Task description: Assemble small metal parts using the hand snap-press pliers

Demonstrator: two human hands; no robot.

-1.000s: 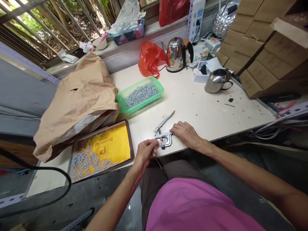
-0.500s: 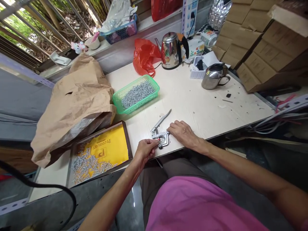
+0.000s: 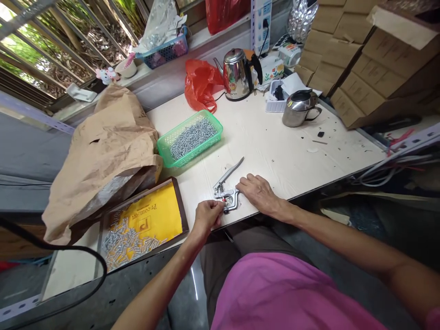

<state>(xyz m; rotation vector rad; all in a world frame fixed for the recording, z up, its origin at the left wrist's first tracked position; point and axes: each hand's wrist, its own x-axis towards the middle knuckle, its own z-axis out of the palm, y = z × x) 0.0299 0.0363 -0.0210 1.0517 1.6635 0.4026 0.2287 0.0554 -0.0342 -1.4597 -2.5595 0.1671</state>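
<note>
A pair of metal snap pliers [image 3: 234, 201] lies on the table near its front edge, its long handle [image 3: 233, 170] spread up and away, with a spring and a red bit at the jaw. My left hand [image 3: 207, 215] pinches at the jaw opening; whatever sits between thumb and forefinger is too small to make out. On the other side, my right hand [image 3: 258, 193] has its fingers curled, the tips holding the end of the pliers' frame against the table.
Small metal pins [image 3: 194, 137] fill a green basket [image 3: 189, 161]. More silver pins [image 3: 127, 240] lie in a yellow-lined tray [image 3: 178, 197] at left, beside a brown paper bag [image 3: 106, 146]. Farther back stand a kettle [image 3: 235, 75], a metal pot [image 3: 294, 114] and cardboard boxes [image 3: 357, 68].
The view has shifted slightly. Both hands stay at the pliers, with my left fingers moved only a little at the jaw.
</note>
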